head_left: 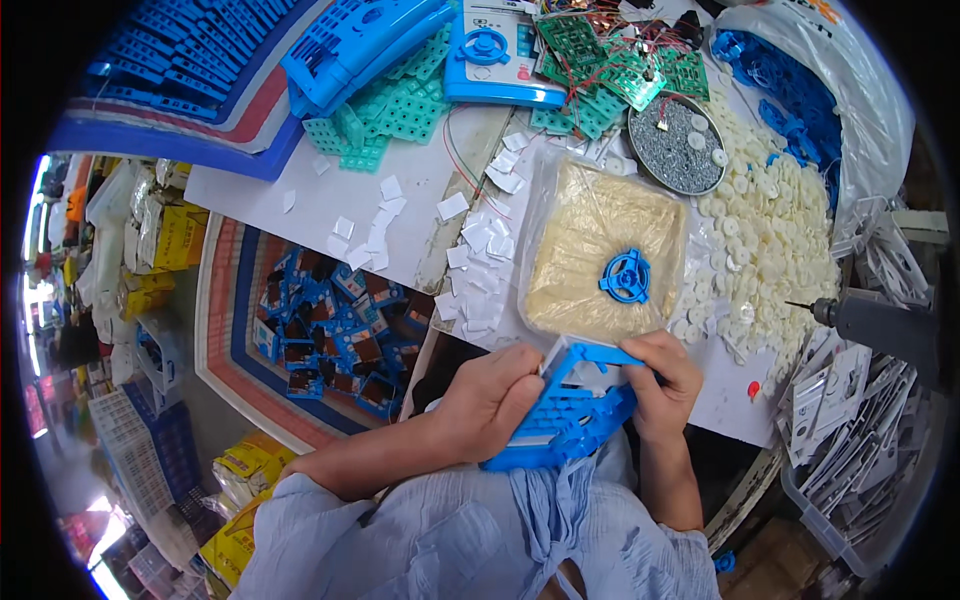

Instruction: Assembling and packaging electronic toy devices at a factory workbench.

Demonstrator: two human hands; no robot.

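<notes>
Close to my body I hold a blue plastic housing (pixel 575 415) tilted up, its ribbed and slotted inside showing. A pale strip runs along its upper left edge. My left hand (pixel 490 400) is closed on that edge, the thumb pressed near the corner. My right hand (pixel 663 385) grips the upper right corner between thumb and fingers. Just beyond them, a blue ring-shaped part (pixel 626 276) with a spoked centre lies on a yellowish pad (pixel 580 235) wrapped in clear plastic. Parts of the housing are hidden by my fingers.
White square pads (pixel 480 240) lie left of the yellowish pad. Right are a bowl of small screws (pixel 655 150), cream discs (pixel 765 230) and a dark power screwdriver (pixel 870 320). Circuit boards (pixel 575 45) and green keypads (pixel 400 110) lie behind; a crate of blue assemblies (pixel 225 330) stands left.
</notes>
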